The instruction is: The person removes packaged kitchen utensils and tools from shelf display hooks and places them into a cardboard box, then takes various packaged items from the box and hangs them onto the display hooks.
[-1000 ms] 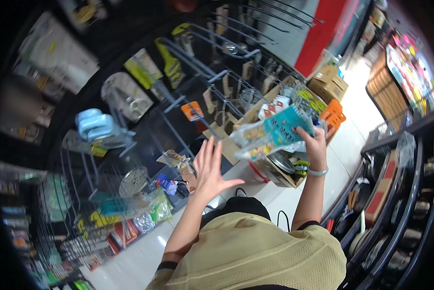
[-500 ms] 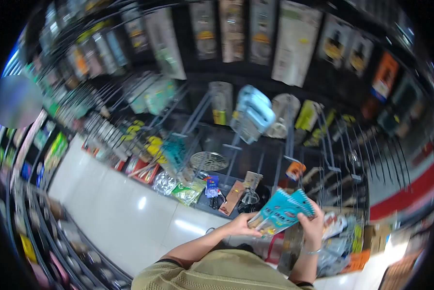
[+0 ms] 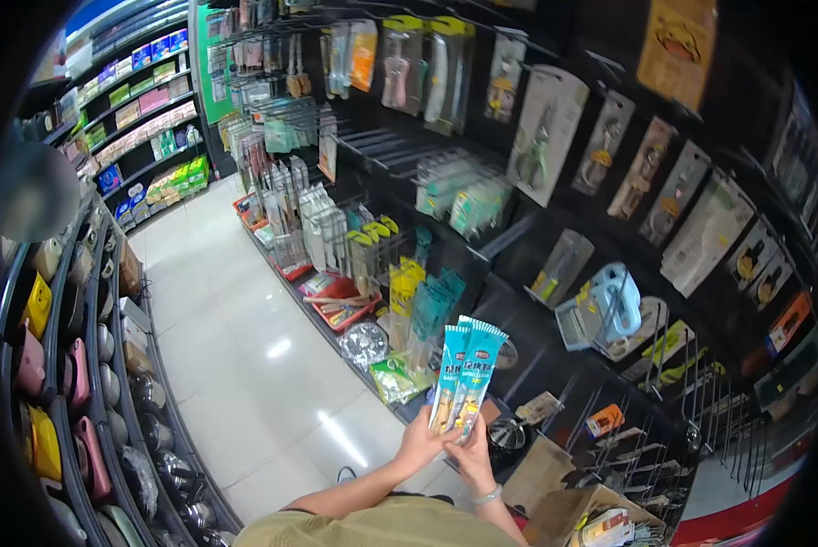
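Several slim teal packets (image 3: 473, 365) stand upright in front of me, fanned slightly apart. Tan, stick-like contents show through their clear lower ends, but I cannot make out the exact kind. My left hand (image 3: 418, 447) is closed around the bottom of the packets from the left. From the right, my right hand (image 3: 471, 456) grips the same lower ends, its thumb near the left one. Just behind the packets hang teal packages (image 3: 436, 303) of similar colour and yellow-topped packages (image 3: 404, 292) on the rack.
A dark wall rack with metal hooks runs along the right, holding a light blue plastic item (image 3: 602, 310) and carded utensils. Red trays (image 3: 341, 305) line its base. Shelves of pans (image 3: 81, 374) stand left of the white floor (image 3: 217, 319). An open cardboard box (image 3: 564, 510) is low right.
My view has swung left, along the aisle. The packets, tilted and spread between my hands before, are now upright, and my hands have come together at their lower ends.
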The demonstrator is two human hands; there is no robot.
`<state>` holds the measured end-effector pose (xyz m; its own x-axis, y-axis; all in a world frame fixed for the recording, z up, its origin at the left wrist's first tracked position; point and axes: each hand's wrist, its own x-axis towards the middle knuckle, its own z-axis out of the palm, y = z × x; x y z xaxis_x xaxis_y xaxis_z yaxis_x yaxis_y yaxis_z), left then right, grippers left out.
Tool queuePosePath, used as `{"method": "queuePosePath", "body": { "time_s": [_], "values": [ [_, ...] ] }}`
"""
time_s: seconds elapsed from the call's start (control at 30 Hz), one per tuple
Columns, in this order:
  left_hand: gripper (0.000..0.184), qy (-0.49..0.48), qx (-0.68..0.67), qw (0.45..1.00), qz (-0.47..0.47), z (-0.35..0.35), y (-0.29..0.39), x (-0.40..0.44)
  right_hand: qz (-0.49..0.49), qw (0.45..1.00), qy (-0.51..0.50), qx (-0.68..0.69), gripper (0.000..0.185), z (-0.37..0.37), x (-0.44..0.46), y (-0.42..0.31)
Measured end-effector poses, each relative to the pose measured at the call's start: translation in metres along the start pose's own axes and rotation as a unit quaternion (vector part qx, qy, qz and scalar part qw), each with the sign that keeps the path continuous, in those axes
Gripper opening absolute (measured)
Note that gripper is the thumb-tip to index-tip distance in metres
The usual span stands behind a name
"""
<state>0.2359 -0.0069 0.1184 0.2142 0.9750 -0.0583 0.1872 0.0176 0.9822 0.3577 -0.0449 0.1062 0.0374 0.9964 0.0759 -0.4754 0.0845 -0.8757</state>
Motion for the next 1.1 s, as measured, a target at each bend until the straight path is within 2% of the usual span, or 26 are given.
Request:
{"method": "queuePosePath", "body": {
  "time_s": [0.07,0.2,0.23,0.33,0.47,0.57,0.67,0.8,0.93,0.97,1.1],
  "values": [
    [0.057,0.038,0.008,0.997,0.066,-0.035,-0.003,0.007,0.006,1.000,0.003,0.012,0.082,0.022,0.020,0.025],
    [0.063,0.071,0.007,0.989,0.131,-0.112,-0.012,0.025,0.042,0.995,-0.009,0.093,0.070,0.093,0.059,0.054],
    [0.055,0.100,0.061,0.979,0.169,-0.130,-0.016,0.025,0.040,0.995,0.005,0.087,0.061,0.114,0.070,0.061],
    [0.045,0.134,0.083,0.979,0.130,-0.181,-0.020,0.030,0.059,0.986,-0.042,0.153,0.056,0.156,0.097,0.086],
    [0.042,0.187,-0.034,0.976,0.109,-0.236,-0.020,0.037,0.099,0.977,-0.095,0.161,0.051,0.201,0.127,0.105],
    [0.035,0.237,-0.028,0.967,0.085,-0.265,-0.039,0.046,0.127,0.972,-0.116,0.161,0.050,0.222,0.149,0.131],
    [0.032,0.286,-0.185,0.936,0.090,-0.290,-0.032,0.052,0.147,0.963,-0.135,0.180,0.048,0.246,0.172,0.148],
    [0.035,0.291,-0.377,0.875,0.085,-0.325,-0.029,0.063,0.179,0.945,-0.157,0.223,0.046,0.274,0.206,0.175],
    [0.039,0.284,-0.460,0.841,0.031,-0.367,-0.038,0.087,0.216,0.926,-0.191,0.243,0.042,0.311,0.247,0.188],
    [0.035,0.266,-0.491,0.829,0.021,-0.379,-0.025,0.094,0.214,0.922,-0.189,0.263,0.041,0.318,0.259,0.197],
    [0.021,0.329,-0.422,0.844,0.021,-0.415,-0.037,0.148,0.171,0.929,-0.212,0.252,0.043,0.347,0.319,0.224]
  ]
}}
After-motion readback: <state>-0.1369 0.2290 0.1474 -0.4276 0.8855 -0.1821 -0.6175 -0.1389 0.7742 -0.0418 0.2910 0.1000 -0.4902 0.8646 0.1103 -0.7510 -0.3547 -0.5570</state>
